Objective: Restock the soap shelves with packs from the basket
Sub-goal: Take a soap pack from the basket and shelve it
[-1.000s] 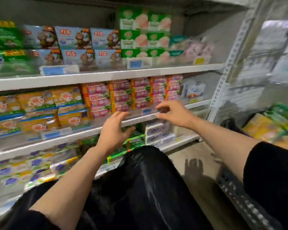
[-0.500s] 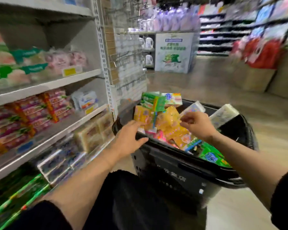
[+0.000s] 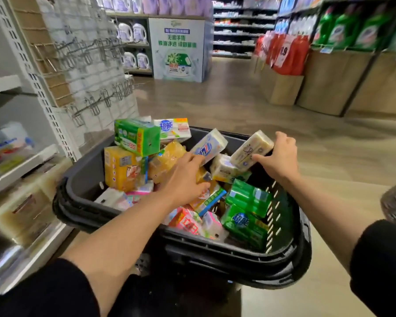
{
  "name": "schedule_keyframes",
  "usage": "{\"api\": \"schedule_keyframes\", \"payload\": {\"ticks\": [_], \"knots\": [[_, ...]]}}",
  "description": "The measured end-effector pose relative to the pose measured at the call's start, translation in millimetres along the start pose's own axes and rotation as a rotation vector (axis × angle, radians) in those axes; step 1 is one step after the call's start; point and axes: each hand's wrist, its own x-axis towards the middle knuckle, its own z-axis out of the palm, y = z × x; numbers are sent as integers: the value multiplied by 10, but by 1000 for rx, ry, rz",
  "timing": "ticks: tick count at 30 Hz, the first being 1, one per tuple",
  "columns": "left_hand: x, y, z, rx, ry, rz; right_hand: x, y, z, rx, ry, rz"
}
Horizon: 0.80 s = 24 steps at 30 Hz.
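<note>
Your right hand (image 3: 280, 156) curls round the end of a cream-white wrapped soap bar (image 3: 252, 149), thumb beneath and fingers over the top, lifting it at a slant above the far right of the black plastic shopping basket (image 3: 290, 255); that grip suggests it is the pack you mean to shelve next. Your left hand (image 3: 184, 180) lies over the middle of the heap, fingers bent down onto a white and blue soap pack (image 3: 208, 146) leaning there. Whether it grips that pack or only steadies the pile, I cannot tell.

The packs lie jumbled, tipped in rather than stacked. A green boxed multipack (image 3: 136, 136) and a white carton (image 3: 174, 129) printed 超能 sit on top at the far left, above a yellow wrapped block (image 3: 119, 171). Green bundles (image 3: 247, 210) along the right wall carry the same 超能 badge.

The white metal soap shelves (image 3: 21, 165) stand just left of the basket, within easy reach. Beyond, a display panel (image 3: 177, 45) reads 无需手搓.
</note>
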Motion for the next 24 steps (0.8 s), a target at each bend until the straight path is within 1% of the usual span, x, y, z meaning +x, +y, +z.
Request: {"api": "schedule_keyframes", "payload": {"ticks": [4,6,8,10,12,14,16,20,23,24], "knots": [[358,65,243,30,-52,34,349,84,60,-50,-91,16],[521,46,338,55,-35,52,448,107,123,-32,-125,1],[677,0,402,62,19,38,472,127,190,-53,-129,-34],[835,-67,445,37,79,-32,481,168,244,-77,-107,-65],[989,-145,485,-9,114,-138,473,170,238,9,-55,-60],[1119,-198,530,-68,111,-222,454,158,208,70,-34,-45],[1214,-211,592,-95,106,-255,433,144,199,107,-45,-28],[1303,-180,724,-13,122,-281,389,96,191,188,-85,-42],[1304,-182,774,101,221,-234,374,81,174,200,-71,-52],[1288,-190,765,107,247,-218,378,85,175,210,-63,-47]]}}
